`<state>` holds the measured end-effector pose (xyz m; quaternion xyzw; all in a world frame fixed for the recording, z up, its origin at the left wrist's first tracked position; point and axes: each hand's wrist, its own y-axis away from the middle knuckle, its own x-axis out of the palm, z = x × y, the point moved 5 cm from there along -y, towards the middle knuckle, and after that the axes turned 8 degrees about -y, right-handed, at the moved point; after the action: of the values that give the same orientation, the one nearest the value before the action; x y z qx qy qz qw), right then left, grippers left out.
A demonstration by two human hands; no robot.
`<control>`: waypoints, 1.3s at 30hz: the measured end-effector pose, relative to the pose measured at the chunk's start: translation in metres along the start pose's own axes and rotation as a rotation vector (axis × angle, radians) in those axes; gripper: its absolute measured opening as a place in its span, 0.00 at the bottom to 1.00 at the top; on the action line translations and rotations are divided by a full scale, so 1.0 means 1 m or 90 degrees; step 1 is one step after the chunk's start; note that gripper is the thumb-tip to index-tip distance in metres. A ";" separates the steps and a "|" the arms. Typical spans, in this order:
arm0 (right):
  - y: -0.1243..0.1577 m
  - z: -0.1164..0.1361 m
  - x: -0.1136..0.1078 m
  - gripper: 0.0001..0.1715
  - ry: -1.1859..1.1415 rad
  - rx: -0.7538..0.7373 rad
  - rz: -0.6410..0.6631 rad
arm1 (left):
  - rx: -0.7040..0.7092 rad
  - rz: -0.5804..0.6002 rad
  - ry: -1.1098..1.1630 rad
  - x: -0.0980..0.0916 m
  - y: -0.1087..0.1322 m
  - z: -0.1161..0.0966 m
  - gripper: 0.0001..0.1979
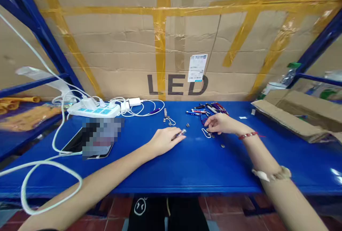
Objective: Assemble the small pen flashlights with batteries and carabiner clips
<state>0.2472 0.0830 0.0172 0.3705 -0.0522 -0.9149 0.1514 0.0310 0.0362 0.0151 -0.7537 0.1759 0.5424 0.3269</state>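
The work looked to be partway through, with one piece in hand and many loose parts lying about. The left hand (167,140) held a slim tube (178,135) between thumb and fingers, its shiny end pointing toward the right hand (217,124). That right hand had its fingertips lowered beside a white cord loop (205,133) and some small round metal pieces (213,136); whether it gripped one could not be told (the fingers hid the spot). A lone disc (222,146) lay nearer the body than the right hand, and another disc (187,125) sat between the hands, just beyond the held tube. Past the left hand were a second tube (165,113), a second cord loop (172,121) and more round bits. Beyond the right hand lay a pile of coloured tubes (213,108); which of those were finished could not be judged, but the scattered parts suggested that assembling or sorting remained.
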 end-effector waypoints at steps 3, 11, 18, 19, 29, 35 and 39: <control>0.000 -0.005 -0.002 0.07 0.022 0.033 -0.003 | -0.004 0.006 0.005 -0.001 0.001 0.001 0.17; 0.010 0.049 0.004 0.10 0.060 -0.351 -0.183 | 0.000 0.005 0.020 -0.003 0.002 0.004 0.18; 0.032 0.094 0.045 0.09 -0.043 -0.489 -0.082 | -0.011 0.007 0.009 -0.002 0.004 0.006 0.17; 0.033 0.095 0.046 0.09 -0.048 -0.495 -0.073 | -0.012 0.008 0.011 -0.002 0.004 0.006 0.17; 0.032 0.093 0.046 0.10 -0.022 -0.522 -0.113 | -0.035 0.012 0.034 -0.004 0.005 0.008 0.17; 0.034 0.091 0.035 0.23 -0.045 -0.434 -0.148 | -0.091 -0.004 0.075 -0.006 0.006 0.013 0.16; 0.033 0.079 0.012 0.22 0.049 -0.362 -0.259 | -0.144 -0.057 0.082 -0.009 0.007 0.019 0.17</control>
<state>0.1921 0.0460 0.0727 0.3504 0.2852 -0.8898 0.0647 0.0102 0.0440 0.0173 -0.8260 0.1005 0.4944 0.2514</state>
